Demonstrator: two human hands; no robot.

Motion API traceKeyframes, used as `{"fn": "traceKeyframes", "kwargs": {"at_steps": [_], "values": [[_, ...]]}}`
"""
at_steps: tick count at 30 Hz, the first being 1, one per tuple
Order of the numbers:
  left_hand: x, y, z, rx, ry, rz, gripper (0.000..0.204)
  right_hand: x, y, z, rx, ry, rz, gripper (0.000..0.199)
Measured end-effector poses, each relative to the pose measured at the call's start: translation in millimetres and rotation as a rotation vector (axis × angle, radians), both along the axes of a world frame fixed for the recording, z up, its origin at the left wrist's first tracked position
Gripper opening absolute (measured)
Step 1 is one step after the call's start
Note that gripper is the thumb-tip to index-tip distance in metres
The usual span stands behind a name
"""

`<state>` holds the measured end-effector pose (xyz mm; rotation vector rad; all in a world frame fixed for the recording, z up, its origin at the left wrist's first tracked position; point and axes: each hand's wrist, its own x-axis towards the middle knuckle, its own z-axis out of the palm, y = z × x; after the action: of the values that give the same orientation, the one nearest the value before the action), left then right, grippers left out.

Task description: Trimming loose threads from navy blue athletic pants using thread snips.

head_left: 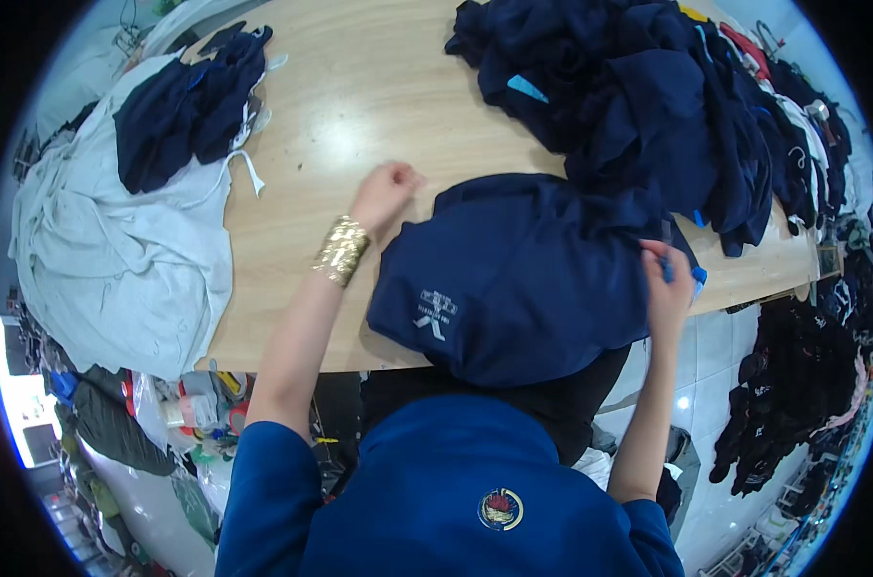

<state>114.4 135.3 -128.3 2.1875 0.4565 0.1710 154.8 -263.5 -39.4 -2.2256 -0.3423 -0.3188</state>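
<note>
A dark navy garment with a white print near its left corner lies in front of me, its near edge hanging over the table's edge. Off its upper left side, above bare wood, is my left hand, fingers curled together. Whether anything is pinched there is too small to tell. My right hand is closed at the garment's right side around a small blue tool. Its blue end shows beyond the fingers; the kind cannot be made out. The fingertips of that hand touch the cloth.
A heap of navy garments covers the table's far right. At left, pale grey cloth drapes over the edge, with a navy piece on top. Light wood tabletop shows between. Black clothes hang at right.
</note>
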Motion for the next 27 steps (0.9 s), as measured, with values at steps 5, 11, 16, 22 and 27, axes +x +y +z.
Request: {"fn": "traceKeyframes", "kwargs": {"at_steps": [5, 11, 16, 22, 27], "values": [[39.1, -46.2, 24.6, -0.134, 0.095, -0.325, 0.02, -9.1, 32.6, 16.6, 0.145, 0.045, 0.115, 0.013], [21.5, -88.9, 146.8, -0.647, -0.224, -0.464, 0.011, -6.1, 70.2, 37.4, 0.614, 0.327, 0.369, 0.049], [8.8, -93.5, 222.2, -0.423, -0.341, -0.666, 0.021, 18.9, 82.5, 35.4, 0.475, 0.741, 0.503, 0.032], [14.6, -13.7, 205.1, 0.594, -0.003, -0.582, 0.032, 53.6, 97.4, 98.7, 0.735, 0.344, 0.422, 0.015], [-4.9, 8.4, 288.7, 0.67, -0.615, 0.117, 0.021, 62.7, 119.3, 165.7, 0.874, -0.058, 0.633, 0.011]]}}
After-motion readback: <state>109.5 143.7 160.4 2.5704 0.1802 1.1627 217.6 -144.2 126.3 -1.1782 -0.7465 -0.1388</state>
